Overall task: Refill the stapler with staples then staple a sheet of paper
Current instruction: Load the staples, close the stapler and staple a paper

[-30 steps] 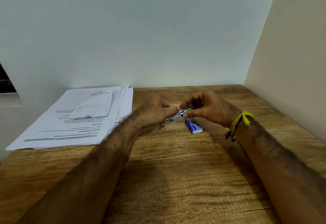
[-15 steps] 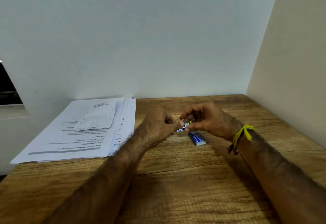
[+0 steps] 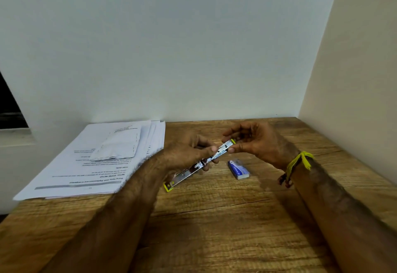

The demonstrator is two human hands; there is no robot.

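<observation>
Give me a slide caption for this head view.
Both hands hold an opened stapler above a wooden table, staple box alongside.

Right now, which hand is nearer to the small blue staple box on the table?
Right. The right hand is just above and behind the blue staple box; the left hand is farther off to its left, holding the stapler.

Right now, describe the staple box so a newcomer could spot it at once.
Start at the wooden desk in the corner of the walls. Look just right of the opened-out stapler that both hands hold above the desk. The staple box lies flat there: small and blue with white print, unlike the white paper stack far left.
</observation>
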